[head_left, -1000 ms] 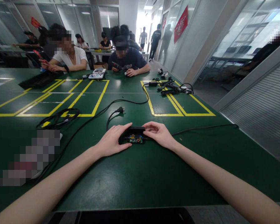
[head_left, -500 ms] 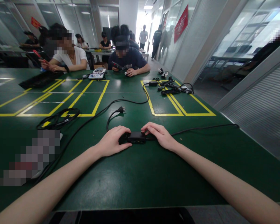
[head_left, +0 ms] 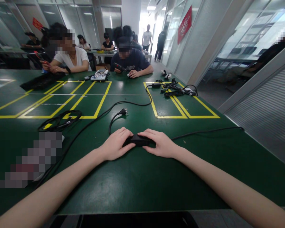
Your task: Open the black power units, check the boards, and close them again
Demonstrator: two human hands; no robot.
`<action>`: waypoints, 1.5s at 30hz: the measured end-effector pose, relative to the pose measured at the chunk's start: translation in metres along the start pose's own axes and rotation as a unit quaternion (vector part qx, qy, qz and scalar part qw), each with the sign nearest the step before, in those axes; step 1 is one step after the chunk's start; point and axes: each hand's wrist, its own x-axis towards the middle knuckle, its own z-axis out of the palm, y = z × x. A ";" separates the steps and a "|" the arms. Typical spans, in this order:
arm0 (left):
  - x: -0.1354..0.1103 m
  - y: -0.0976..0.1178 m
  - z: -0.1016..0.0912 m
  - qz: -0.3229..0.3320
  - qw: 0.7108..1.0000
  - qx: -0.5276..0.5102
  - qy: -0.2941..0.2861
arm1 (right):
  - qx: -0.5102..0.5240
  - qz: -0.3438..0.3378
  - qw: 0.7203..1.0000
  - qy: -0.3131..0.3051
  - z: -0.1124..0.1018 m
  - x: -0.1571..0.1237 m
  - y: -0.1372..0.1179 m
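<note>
A black power adapter [head_left: 140, 140] lies on the green table between my hands. My left hand [head_left: 116, 145] has its thumb and fingers closed around the left end. On the right end, my right hand [head_left: 161, 144] grips with the thumb in front and the fingers behind. From behind my left hand a short black cord curves away to a plug [head_left: 123, 111] with bare prongs. Another black cable [head_left: 211, 129] runs from my right hand toward the table's right edge. My palms and fingers hide both ends of the adapter.
At left lie a coiled black cable [head_left: 59, 120] and a blurred-out object [head_left: 38, 161]. A long cord [head_left: 104, 111] crosses the table to a heap of black cables and adapters [head_left: 177, 88]. Yellow tape marks boxes. Two people sit across, one near a white device [head_left: 99, 75].
My right hand has shifted slightly left and lower, and its thumb now presses the adapter's front. The adapter has turned slightly. My left hand stays nearly where it was.
</note>
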 end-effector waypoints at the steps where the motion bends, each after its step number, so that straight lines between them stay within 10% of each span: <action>1: 0.000 0.002 0.001 -0.006 1.000 -0.001 0.003 | -0.020 0.007 1.000 -0.009 0.001 0.000 0.000; 21: 0.005 0.004 0.006 0.056 0.994 0.093 -0.024 | -0.091 -0.013 0.992 -0.081 -0.002 0.002 -0.007; 45: 0.003 0.007 0.005 0.095 0.987 0.124 0.024 | -0.187 -0.092 0.978 0.022 0.002 -0.003 -0.006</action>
